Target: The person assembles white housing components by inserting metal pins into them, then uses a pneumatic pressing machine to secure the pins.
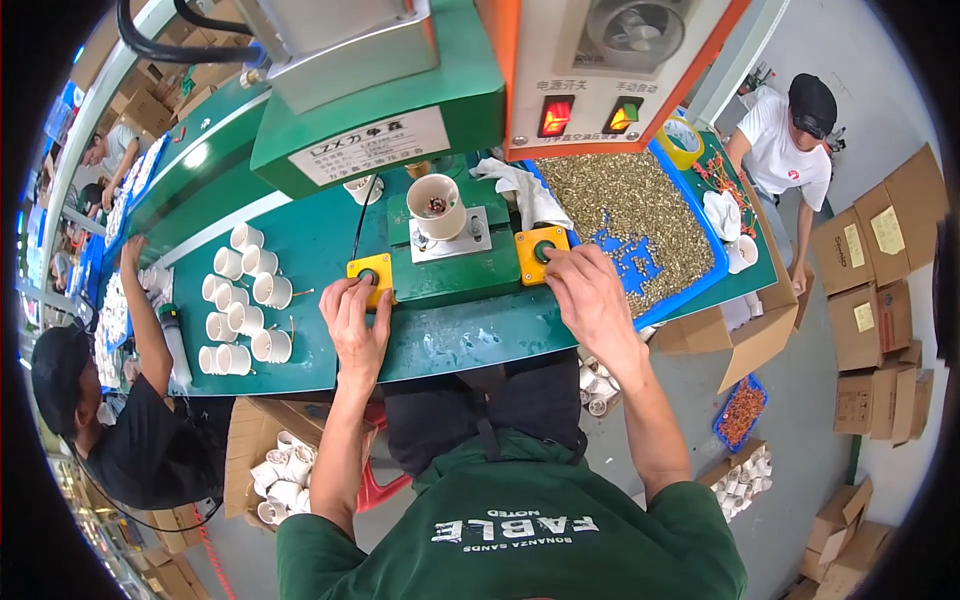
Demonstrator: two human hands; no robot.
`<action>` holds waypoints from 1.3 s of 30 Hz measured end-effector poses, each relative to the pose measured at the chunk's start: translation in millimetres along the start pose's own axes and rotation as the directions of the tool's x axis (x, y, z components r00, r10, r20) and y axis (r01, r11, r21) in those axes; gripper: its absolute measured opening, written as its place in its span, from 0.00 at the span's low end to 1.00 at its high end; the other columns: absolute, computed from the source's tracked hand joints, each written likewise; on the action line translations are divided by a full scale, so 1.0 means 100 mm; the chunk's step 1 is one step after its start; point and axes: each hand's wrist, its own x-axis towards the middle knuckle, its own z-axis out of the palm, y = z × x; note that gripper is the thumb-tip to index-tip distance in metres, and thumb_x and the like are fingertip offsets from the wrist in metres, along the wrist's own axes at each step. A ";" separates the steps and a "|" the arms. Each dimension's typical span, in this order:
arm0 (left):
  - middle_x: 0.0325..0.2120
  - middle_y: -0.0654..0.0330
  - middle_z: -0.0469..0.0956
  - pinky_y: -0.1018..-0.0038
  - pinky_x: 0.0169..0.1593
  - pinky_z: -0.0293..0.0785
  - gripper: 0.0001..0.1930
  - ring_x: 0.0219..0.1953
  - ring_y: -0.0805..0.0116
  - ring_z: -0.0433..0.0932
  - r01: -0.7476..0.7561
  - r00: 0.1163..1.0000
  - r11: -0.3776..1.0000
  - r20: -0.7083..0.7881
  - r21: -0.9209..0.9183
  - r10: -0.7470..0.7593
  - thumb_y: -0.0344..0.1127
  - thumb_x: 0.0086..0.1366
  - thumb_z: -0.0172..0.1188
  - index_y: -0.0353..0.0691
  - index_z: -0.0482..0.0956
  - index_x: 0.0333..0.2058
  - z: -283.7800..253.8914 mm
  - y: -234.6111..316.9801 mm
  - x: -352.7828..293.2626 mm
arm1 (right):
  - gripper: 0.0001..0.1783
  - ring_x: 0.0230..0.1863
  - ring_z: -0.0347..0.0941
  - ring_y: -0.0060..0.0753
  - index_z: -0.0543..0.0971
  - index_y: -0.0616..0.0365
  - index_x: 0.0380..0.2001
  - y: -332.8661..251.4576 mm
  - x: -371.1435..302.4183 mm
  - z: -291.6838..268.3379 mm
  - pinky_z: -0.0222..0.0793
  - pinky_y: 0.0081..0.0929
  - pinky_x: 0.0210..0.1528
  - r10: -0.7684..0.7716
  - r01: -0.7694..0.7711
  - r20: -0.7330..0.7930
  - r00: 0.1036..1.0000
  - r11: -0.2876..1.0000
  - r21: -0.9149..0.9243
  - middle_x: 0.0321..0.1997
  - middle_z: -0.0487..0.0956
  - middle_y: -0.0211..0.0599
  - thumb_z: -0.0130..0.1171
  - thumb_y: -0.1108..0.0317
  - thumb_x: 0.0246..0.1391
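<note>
My left hand (355,328) is at the left yellow push-button box (384,294), its fingers bent over the near edge and the thumb apart on the right side. The box's dark round button shows just beyond the fingertips. At the right yellow push-button box (527,262), my right hand (592,298) has bent fingers at the button's edge and the thumb lower on the box. Between them, a white cup-shaped part (436,206) stands upright on a metal fixture plate (452,238) of the green press (375,145). Small reddish-brown bits show inside the cup.
Several white cups (246,318) stand left on the green table (460,345). A blue tray (715,262) of small brass-coloured pieces and a white cloth (525,190) are right. An orange control box (600,75) overhangs. Co-workers (140,420) (785,145) flank me; cartons (255,440) stand below.
</note>
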 end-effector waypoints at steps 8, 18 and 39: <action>0.36 0.62 0.80 0.62 0.55 0.59 0.19 0.44 0.59 0.72 0.052 0.998 0.996 -0.041 0.076 -0.049 0.30 0.53 0.72 0.40 0.77 0.43 0.06 -0.01 -0.07 | 0.12 0.43 0.73 0.47 0.78 0.66 0.39 -0.01 0.04 0.01 0.70 0.40 0.47 0.043 -0.044 0.036 0.998 0.999 0.014 0.42 0.81 0.44 0.60 0.78 0.49; 0.46 0.51 0.75 0.60 0.52 0.66 0.21 0.48 0.50 0.73 0.103 0.989 0.991 -0.099 -0.085 -0.112 0.26 0.52 0.70 0.38 0.71 0.44 0.08 -0.03 -0.11 | 0.06 0.33 0.73 0.33 0.84 0.59 0.33 -0.06 0.29 0.00 0.67 0.27 0.33 0.243 -0.218 -0.091 0.966 0.950 0.223 0.33 0.82 0.38 0.66 0.73 0.49; 0.46 0.48 0.74 0.61 0.48 0.72 0.23 0.46 0.49 0.74 0.144 0.971 0.969 -0.160 -0.201 -0.178 0.21 0.51 0.68 0.37 0.70 0.45 0.10 -0.07 -0.16 | 0.13 0.34 0.79 0.26 0.81 0.63 0.36 -0.46 1.47 0.17 0.74 0.26 0.40 0.173 -0.233 0.231 0.958 0.936 0.264 0.34 0.84 0.35 0.67 0.69 0.47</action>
